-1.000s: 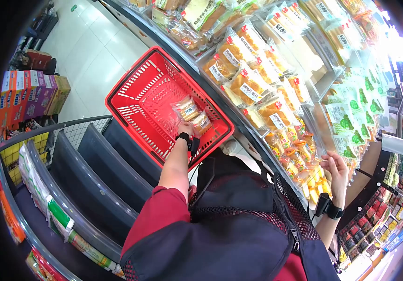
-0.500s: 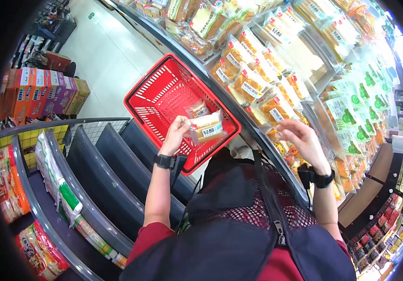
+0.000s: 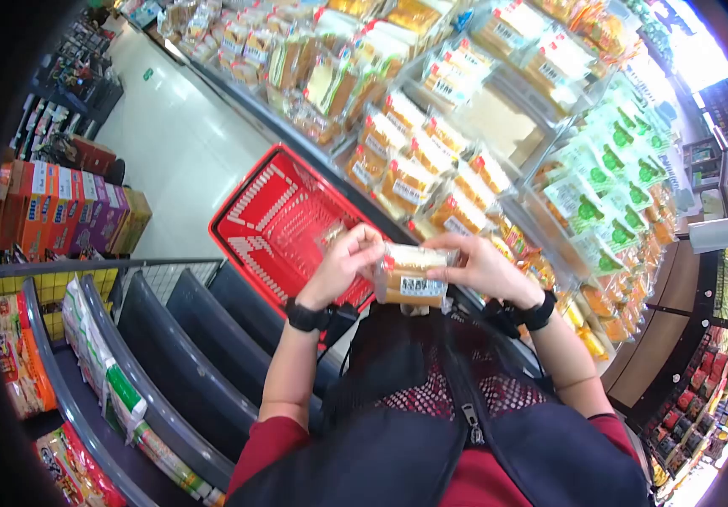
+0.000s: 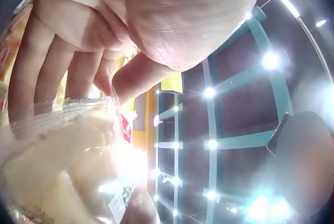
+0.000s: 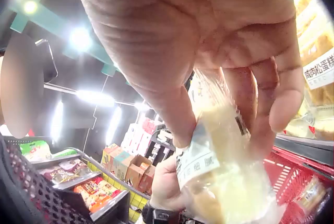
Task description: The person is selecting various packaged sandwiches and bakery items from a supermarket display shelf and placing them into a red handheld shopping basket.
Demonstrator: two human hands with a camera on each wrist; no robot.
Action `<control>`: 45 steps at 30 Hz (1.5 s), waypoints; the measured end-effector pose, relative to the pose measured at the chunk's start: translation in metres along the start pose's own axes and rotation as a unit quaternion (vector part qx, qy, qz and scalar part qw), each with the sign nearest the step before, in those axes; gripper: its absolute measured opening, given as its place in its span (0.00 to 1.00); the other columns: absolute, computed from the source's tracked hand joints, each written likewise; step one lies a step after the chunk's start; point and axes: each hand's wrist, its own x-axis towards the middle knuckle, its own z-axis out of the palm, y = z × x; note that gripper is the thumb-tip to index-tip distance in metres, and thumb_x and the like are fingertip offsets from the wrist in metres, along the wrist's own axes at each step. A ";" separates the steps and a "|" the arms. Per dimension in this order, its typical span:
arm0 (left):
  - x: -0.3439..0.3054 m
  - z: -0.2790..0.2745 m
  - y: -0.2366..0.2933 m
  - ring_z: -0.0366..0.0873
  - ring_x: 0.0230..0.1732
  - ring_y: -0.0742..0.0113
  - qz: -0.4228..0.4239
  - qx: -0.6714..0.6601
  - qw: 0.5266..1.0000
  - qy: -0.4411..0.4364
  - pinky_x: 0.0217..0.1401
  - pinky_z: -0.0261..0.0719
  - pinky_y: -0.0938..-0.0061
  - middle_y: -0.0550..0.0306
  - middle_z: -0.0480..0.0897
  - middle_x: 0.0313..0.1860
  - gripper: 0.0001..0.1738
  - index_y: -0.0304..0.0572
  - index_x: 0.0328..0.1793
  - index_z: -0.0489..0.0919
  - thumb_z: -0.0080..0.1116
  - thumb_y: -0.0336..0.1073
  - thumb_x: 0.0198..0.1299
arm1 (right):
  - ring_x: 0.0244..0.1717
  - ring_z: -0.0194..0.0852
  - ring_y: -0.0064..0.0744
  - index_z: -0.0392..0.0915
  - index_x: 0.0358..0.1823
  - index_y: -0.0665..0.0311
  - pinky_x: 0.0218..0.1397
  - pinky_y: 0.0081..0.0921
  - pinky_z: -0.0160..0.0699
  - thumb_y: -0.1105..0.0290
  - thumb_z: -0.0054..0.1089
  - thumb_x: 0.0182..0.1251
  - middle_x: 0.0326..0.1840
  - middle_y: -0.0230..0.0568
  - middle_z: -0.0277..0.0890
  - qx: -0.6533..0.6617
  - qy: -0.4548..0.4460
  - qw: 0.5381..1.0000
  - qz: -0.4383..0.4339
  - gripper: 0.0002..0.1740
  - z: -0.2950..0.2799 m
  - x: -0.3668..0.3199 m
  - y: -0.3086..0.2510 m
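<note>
A clear-wrapped bread package [image 3: 414,279] with a white and blue label is held between both hands in front of the torso. The left hand [image 3: 340,269] pinches the wrapper at the package's left end; in the left wrist view the thumb and fingers of the left hand [image 4: 88,41] meet on the crinkled film. On the other end, the right hand [image 3: 486,269] grips with thumb and fingers, and the right wrist view shows the right hand [image 5: 209,52] round the package [image 5: 219,166]. Behind the hands is a red basket [image 3: 250,245], with another package [image 5: 311,195] inside it.
A display of packaged bread [image 3: 406,182] runs along the basket's right side, with green-printed packs [image 3: 605,190] farther right. Dark curved shelf dividers [image 3: 174,355] stand at the left. Beyond them, colourful boxes [image 3: 64,211] line the pale floor [image 3: 169,127].
The left hand has lifted the package out of the basket and brought it toward the body. The right hand has moved left from beside the display and taken hold of the package's other end.
</note>
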 end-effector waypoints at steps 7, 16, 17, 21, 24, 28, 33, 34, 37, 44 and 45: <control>0.009 -0.005 -0.007 0.77 0.50 0.67 0.114 -0.109 0.985 0.068 0.52 0.76 0.71 0.47 0.75 0.57 0.10 0.44 0.48 0.68 0.43 0.41 0.71 | 0.33 0.73 0.15 0.77 0.53 0.64 0.33 0.16 0.73 0.64 0.65 0.61 0.38 0.31 0.80 0.277 0.072 0.955 0.077 0.20 -0.038 -0.001 0.014; -0.018 -0.043 -0.067 0.78 0.46 0.69 0.058 -0.100 0.973 0.202 0.49 0.77 0.71 0.52 0.80 0.49 0.11 0.42 0.47 0.71 0.45 0.40 0.70 | 0.29 0.76 0.20 0.74 0.56 0.65 0.29 0.19 0.75 0.59 0.66 0.60 0.34 0.38 0.81 0.040 0.350 0.936 -0.024 0.26 -0.164 0.101 0.002; -0.021 -0.047 -0.075 0.78 0.45 0.69 0.051 -0.103 0.970 0.212 0.49 0.77 0.72 0.52 0.80 0.49 0.10 0.43 0.47 0.71 0.46 0.40 0.69 | 0.29 0.76 0.20 0.73 0.57 0.66 0.29 0.19 0.76 0.58 0.66 0.59 0.34 0.39 0.81 0.024 0.346 0.938 -0.013 0.28 -0.167 0.113 0.004; -0.036 -0.056 -0.092 0.78 0.44 0.70 0.032 -0.107 0.963 0.245 0.47 0.77 0.74 0.53 0.80 0.47 0.09 0.43 0.46 0.72 0.48 0.40 0.69 | 0.29 0.78 0.25 0.72 0.59 0.67 0.32 0.22 0.78 0.54 0.68 0.57 0.32 0.43 0.80 0.003 0.335 0.942 0.022 0.33 -0.161 0.160 0.028; -0.042 -0.061 -0.101 0.78 0.43 0.71 0.017 -0.117 0.957 0.267 0.47 0.77 0.75 0.54 0.81 0.46 0.08 0.44 0.45 0.72 0.48 0.39 0.69 | 0.28 0.79 0.26 0.71 0.59 0.70 0.30 0.25 0.78 0.55 0.67 0.57 0.35 0.46 0.81 -0.035 0.307 0.951 0.028 0.33 -0.152 0.180 0.049; -0.045 -0.063 -0.108 0.78 0.43 0.72 0.010 -0.112 0.953 0.280 0.46 0.77 0.75 0.55 0.81 0.46 0.09 0.44 0.45 0.73 0.49 0.40 0.68 | 0.29 0.79 0.32 0.69 0.60 0.72 0.34 0.28 0.79 0.53 0.65 0.58 0.40 0.52 0.80 -0.085 0.267 0.959 0.026 0.36 -0.147 0.190 0.060; -0.044 -0.067 -0.114 0.78 0.43 0.73 0.006 -0.100 0.957 0.273 0.47 0.77 0.75 0.56 0.80 0.46 0.10 0.43 0.46 0.74 0.49 0.40 0.68 | 0.47 0.78 0.46 0.74 0.55 0.69 0.55 0.36 0.73 0.48 0.56 0.63 0.49 0.59 0.77 -0.060 0.240 0.965 0.091 0.32 -0.172 0.192 0.046; -0.044 -0.069 -0.117 0.78 0.43 0.73 0.001 -0.094 0.958 0.271 0.47 0.77 0.76 0.56 0.80 0.46 0.10 0.42 0.46 0.74 0.49 0.39 0.68 | 0.51 0.76 0.51 0.78 0.50 0.67 0.56 0.37 0.72 0.53 0.57 0.62 0.49 0.62 0.76 -0.063 0.295 0.953 0.038 0.25 -0.175 0.198 0.056; -0.044 -0.070 -0.122 0.78 0.42 0.73 -0.005 -0.086 0.960 0.268 0.47 0.76 0.76 0.57 0.80 0.46 0.09 0.42 0.46 0.74 0.50 0.39 0.68 | 0.51 0.75 0.54 0.78 0.47 0.68 0.56 0.38 0.72 0.56 0.58 0.60 0.47 0.63 0.77 -0.248 0.283 0.926 0.021 0.22 -0.184 0.214 0.076; -0.046 -0.069 -0.130 0.77 0.42 0.75 -0.006 -0.078 0.961 0.266 0.45 0.75 0.79 0.60 0.81 0.45 0.08 0.42 0.46 0.75 0.54 0.36 0.65 | 0.43 0.80 0.52 0.82 0.36 0.69 0.49 0.38 0.77 0.64 0.59 0.54 0.36 0.60 0.80 -0.215 0.300 0.926 0.076 0.15 -0.177 0.230 0.085; -0.045 -0.066 -0.130 0.77 0.41 0.77 -0.006 -0.087 0.959 0.268 0.44 0.75 0.80 0.61 0.80 0.43 0.08 0.42 0.46 0.75 0.56 0.34 0.64 | 0.42 0.80 0.52 0.82 0.36 0.69 0.48 0.37 0.78 0.65 0.60 0.53 0.34 0.59 0.80 -0.234 0.304 0.921 0.066 0.15 -0.178 0.229 0.088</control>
